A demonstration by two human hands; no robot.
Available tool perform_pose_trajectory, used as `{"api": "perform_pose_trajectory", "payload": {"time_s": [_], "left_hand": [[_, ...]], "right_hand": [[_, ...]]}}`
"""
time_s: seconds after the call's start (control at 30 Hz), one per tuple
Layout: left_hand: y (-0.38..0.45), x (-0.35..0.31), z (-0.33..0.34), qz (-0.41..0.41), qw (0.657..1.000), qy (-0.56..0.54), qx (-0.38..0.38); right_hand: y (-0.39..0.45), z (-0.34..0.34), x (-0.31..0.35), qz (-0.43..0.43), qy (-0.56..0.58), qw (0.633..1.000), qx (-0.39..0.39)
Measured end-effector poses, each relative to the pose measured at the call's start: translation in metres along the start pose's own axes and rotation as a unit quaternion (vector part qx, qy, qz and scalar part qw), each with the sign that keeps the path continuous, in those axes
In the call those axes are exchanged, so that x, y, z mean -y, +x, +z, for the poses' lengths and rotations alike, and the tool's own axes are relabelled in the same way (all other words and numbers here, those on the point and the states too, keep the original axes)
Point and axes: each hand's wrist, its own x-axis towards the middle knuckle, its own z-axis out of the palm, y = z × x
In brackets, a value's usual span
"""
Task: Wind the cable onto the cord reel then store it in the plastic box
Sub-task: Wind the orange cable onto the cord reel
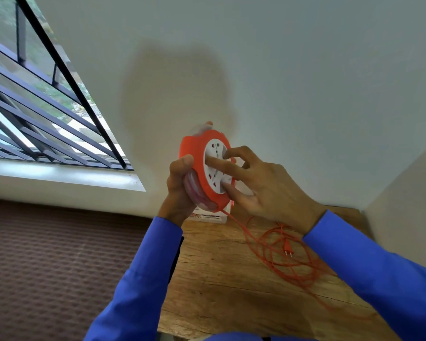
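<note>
An orange cord reel (199, 153) with a white socket face is held up in the air above the table's far left corner. My left hand (178, 190) grips its rim and back from the left, thumb on the orange edge. My right hand (258, 185) rests its fingers on the white socket face. An orange cable (280, 257) runs down from the reel's underside into a loose tangled heap on the wooden table (219, 279). The cable's orange plug (287, 249) lies in the heap. A clear plastic box (208, 216) stands behind the reel, mostly hidden.
The wooden table fills the lower right, against pale walls at the back and right. Left of the table is brown patterned carpet (59, 254). A barred window (35, 107) with a white sill is at the upper left.
</note>
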Motion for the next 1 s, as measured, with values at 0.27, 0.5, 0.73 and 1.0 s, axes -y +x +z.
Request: {"api": "perform_pose_trajectory", "payload": {"time_s": [0.27, 0.5, 0.73, 1.0], "left_hand": [[0.001, 0.005, 0.003, 0.0, 1.0, 0.015, -0.004], [0.002, 0.006, -0.001, 0.0, 0.998, 0.056, -0.026], [0.003, 0.01, -0.006, 0.001, 0.993, 0.112, -0.039], [0.002, 0.013, -0.01, 0.027, 0.996, 0.075, -0.032]], "right_hand": [[0.012, -0.003, 0.001, 0.087, 0.08, 0.991, -0.064], [0.036, -0.001, 0.01, 0.305, 0.256, 0.915, -0.07], [0.045, -0.008, 0.012, 0.446, 0.394, 0.803, 0.015], [0.041, -0.002, 0.015, 0.426, 0.424, 0.796, 0.074]]}}
